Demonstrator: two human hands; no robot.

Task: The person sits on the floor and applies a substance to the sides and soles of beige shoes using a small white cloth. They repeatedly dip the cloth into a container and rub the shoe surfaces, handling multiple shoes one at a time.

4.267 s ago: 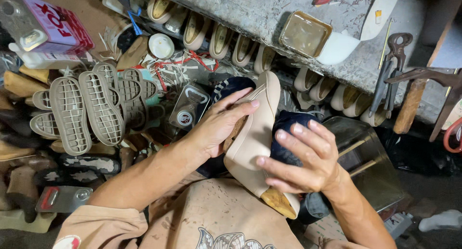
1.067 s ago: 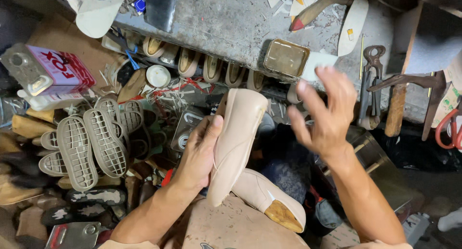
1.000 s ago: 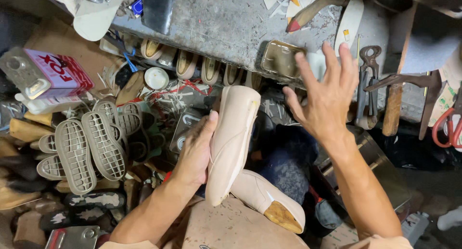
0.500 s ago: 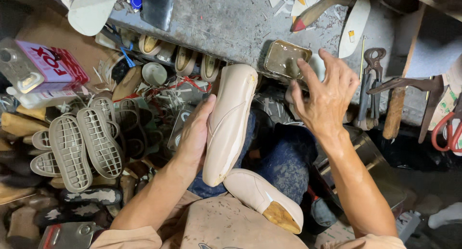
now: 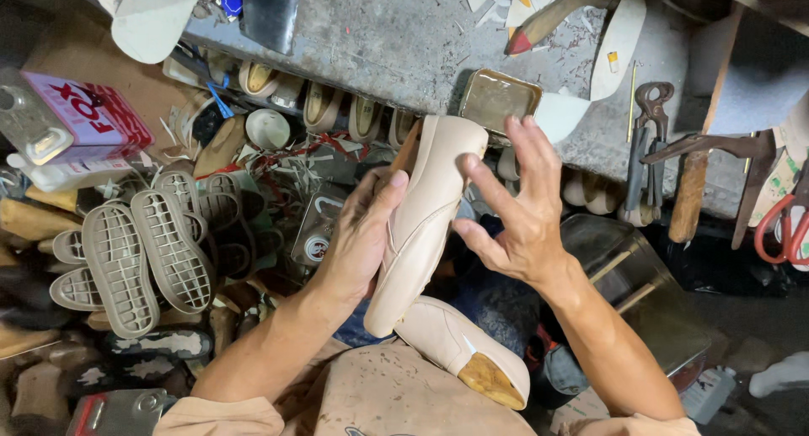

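Below the grey stone worktop (image 5: pixel 404 48), over the lap: pale beige leather shoe upper on its last (image 5: pixel 425 225), held upright, toe up, heel down near a second beige shoe with tan heel tip (image 5: pixel 459 352). Left hand (image 5: pixel 358 242) wrapped round the shoe's left flank, thumb on the leather, fingers behind. Right hand (image 5: pixel 514 213) spread open, fingertips at the toe edge, gripping nothing firmly. Judged best: keep left grip steady, smooth with flat right fingers, toe toward heel, no nails on leather

Packages: pink and white rectangular tin with red lettering (image 5: pixel 88 120), far left, lying flat among grey ridged rubber soles (image 5: pixel 139 251); shallow brass-coloured square tray (image 5: pixel 499 99) at worktop edge; small round-labelled grey can (image 5: pixel 316 234) below left hand
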